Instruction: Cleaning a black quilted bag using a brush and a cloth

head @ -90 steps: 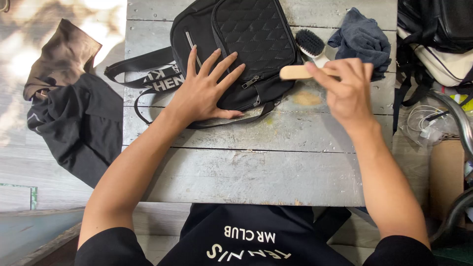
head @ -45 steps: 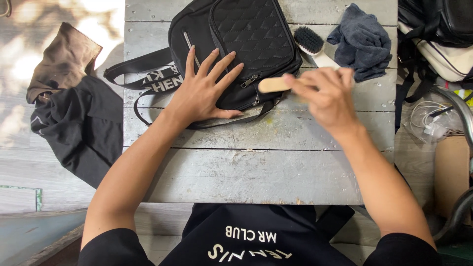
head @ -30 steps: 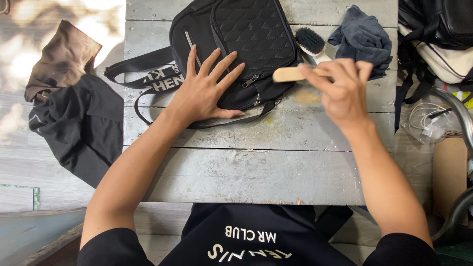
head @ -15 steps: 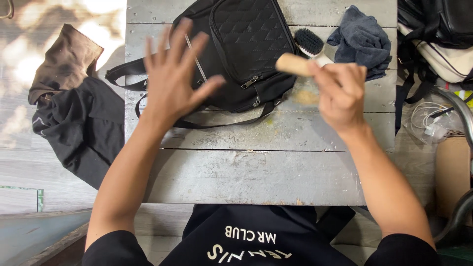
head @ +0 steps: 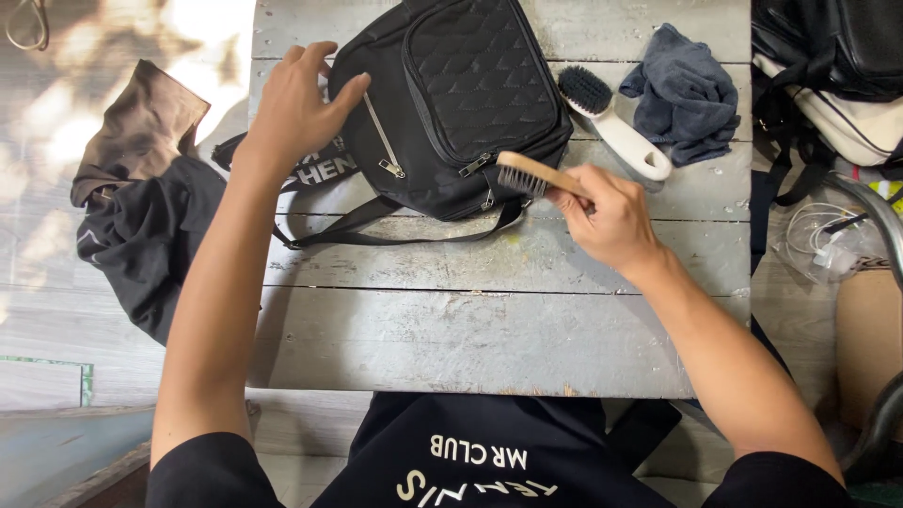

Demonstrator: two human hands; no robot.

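Head view, from left to right: a heap of dark and brown cloth point(head: 141, 216) lies on the pale plank floor point(head: 56, 310) beside the desk point(head: 470, 320), whose grey painted boards look worn and rough, with open seams running across. The left hand point(head: 296, 113) rests on the upper left corner of the black bag point(head: 451, 103), fingers point(head: 315, 56) curled loosely over its edge and pressing it down rather than pinching anything. The bag lies flat at the far middle of the desk, quilted front pocket up, zip pulls showing, its strap point(head: 376, 221) trailing toward the near side. It looks soft and light, likely to slide or buckle under a push, so a flat palm on a corner or a hold on the strap seems the surest grip. The right hand point(head: 607, 221) is closed around the wooden handle of a small brush point(head: 527, 174), bristles touching the bag's lower right edge. Just beyond lie a white-handled brush with dark bristles point(head: 611, 122) and a crumpled grey-blue rag point(head: 687, 89), touching each other. Past the desk's right edge are another dark bag point(head: 828, 47), a tangle of white cable point(head: 828, 249) and a cardboard box point(head: 865, 348), leaving little room on that side.
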